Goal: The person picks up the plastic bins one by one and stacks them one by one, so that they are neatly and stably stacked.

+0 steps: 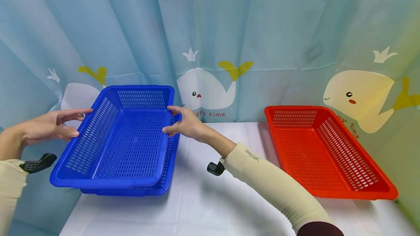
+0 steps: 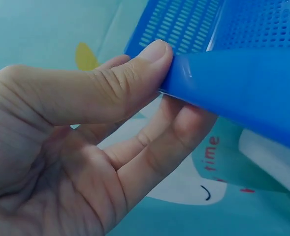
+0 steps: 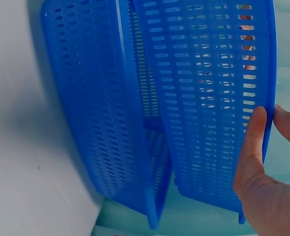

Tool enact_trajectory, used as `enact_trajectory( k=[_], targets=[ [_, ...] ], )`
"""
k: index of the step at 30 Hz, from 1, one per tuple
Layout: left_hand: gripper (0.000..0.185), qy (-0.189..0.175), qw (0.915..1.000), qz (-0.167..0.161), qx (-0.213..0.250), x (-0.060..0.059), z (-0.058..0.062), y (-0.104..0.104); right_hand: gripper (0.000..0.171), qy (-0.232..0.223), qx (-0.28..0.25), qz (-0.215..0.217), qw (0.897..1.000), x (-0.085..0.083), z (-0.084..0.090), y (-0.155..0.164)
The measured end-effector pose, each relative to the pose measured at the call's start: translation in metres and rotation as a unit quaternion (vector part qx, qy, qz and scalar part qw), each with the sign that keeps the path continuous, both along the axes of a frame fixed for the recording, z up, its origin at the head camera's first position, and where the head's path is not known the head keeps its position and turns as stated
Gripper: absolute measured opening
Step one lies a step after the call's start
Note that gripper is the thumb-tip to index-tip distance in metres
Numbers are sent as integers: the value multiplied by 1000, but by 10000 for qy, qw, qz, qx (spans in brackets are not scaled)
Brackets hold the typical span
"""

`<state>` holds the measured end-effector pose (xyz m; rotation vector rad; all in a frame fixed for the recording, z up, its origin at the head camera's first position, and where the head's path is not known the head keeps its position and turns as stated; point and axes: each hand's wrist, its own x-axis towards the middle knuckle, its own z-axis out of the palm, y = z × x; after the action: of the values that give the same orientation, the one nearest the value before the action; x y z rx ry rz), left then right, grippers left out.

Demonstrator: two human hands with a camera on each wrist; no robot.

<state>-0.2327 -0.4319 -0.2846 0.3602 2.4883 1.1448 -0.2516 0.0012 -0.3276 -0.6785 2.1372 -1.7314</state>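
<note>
Two blue baskets sat nested at the left of the white table (image 1: 203, 199). The left hand (image 1: 49, 126) pinched the upper blue basket (image 1: 131, 134) at its left rim, thumb above and fingers beneath; the right hand (image 1: 185, 123) clasped the opposite rim likewise, so the load stayed level between them. This basket sat tilted inside the lower blue basket (image 1: 164, 183), probably partly lifted clear, though the contact was hard to judge. A red basket (image 1: 328, 152) rested well apart at the right, before the whale-print curtain (image 1: 210, 46).
</note>
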Motion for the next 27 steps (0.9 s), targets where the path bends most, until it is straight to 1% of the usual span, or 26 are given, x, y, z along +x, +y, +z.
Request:
enact_trajectory(
  k=[2,5,7,10,15,20,27],
  targets=[
    [74,-29,10000,-33,21,-4,-5,1,83,-54,-17,-70,10000,0,-4,0],
    [73,-114,9998,-68,172,-9,-15,1,82,-125,3,-142,9998,0,-12,0],
    [73,-182,9993,-147,303,-10,-21,0,82,-151,67,-182,9997,-1,-17,-1],
    [73,-279,9988,-155,380,-11,-28,-1,82,-161,215,-234,9994,-1,-24,-2],
    [74,-477,9980,-115,397,-14,-36,3,83,-249,252,-279,9990,-3,-32,-1],
    [75,-666,9959,-160,590,-19,-46,5,83,-475,113,-271,9984,-1,-38,1],
    [75,-726,9952,-152,636,-21,-56,7,82,-533,178,-351,9978,-1,-48,1]
  ],
)
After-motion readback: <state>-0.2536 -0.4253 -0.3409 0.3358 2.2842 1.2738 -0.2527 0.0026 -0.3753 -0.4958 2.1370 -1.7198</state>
